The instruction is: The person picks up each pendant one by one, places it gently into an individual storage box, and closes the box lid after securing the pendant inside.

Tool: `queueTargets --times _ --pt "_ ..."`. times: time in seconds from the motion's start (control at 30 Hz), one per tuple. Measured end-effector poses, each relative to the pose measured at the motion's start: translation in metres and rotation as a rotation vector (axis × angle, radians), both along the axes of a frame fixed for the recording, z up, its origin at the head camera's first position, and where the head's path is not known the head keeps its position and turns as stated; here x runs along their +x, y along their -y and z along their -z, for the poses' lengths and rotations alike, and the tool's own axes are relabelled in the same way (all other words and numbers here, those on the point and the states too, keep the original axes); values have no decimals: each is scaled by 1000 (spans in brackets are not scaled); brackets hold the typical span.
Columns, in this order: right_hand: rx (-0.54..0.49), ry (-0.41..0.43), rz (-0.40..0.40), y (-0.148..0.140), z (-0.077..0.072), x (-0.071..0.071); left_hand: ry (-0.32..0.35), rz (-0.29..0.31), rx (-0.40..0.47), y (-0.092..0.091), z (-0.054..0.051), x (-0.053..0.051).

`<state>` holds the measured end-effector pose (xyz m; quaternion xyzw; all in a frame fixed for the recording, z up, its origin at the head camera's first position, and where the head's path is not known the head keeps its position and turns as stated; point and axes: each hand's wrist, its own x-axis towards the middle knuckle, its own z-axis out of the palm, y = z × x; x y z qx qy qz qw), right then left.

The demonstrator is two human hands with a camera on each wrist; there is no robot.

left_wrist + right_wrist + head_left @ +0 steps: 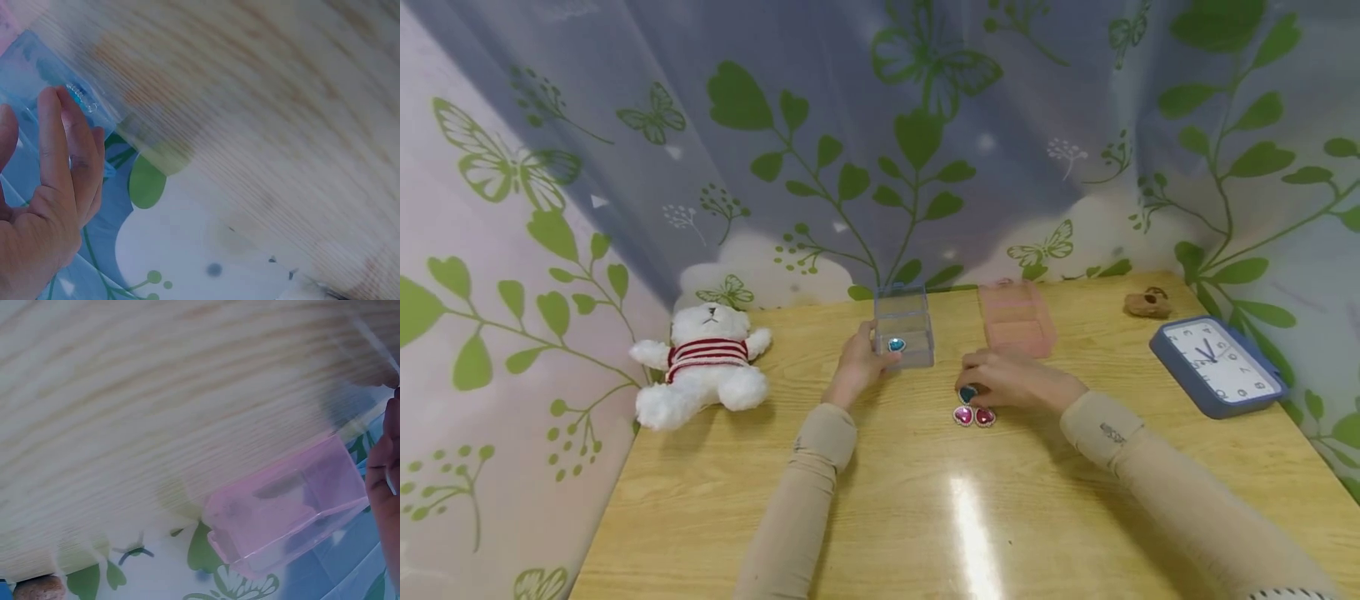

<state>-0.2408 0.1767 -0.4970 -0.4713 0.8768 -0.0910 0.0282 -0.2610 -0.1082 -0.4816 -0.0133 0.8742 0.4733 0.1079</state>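
Note:
My left hand holds the near left corner of a clear blue plastic box, thumb at its front and fingers along its side. A blue jewel with a pale rim lies inside it; in the left wrist view the fingers partly cover the box. To the right, my right hand pinches another blue jewel just above two pink jewels lying side by side on the table. The right wrist view shows only part of this hand, at the edge.
A clear pink box stands behind my right hand. A white teddy bear in a striped top sits at the left. On the right are a blue-framed clock and a small brown object. A patterned curtain hangs behind the wooden table.

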Motion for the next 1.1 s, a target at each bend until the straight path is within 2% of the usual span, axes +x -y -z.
queueTargets --times 0.13,0.37,0.47,0.83,1.1 --pt "-4 -41 28 -1 2 -2 1 -4 -3 -1 0 0" --pt "-147 79 138 -4 2 -7 -10 -8 -25 -2 -1 0" --pt "-188 97 184 -4 -1 -8 -5 -13 -17 -3 -1 0" --pt "-214 51 204 16 -33 -15 -10 -8 -38 -2 -1 2" --pt "-262 55 210 32 -39 -31 -26 -11 -19 -2 2 0"
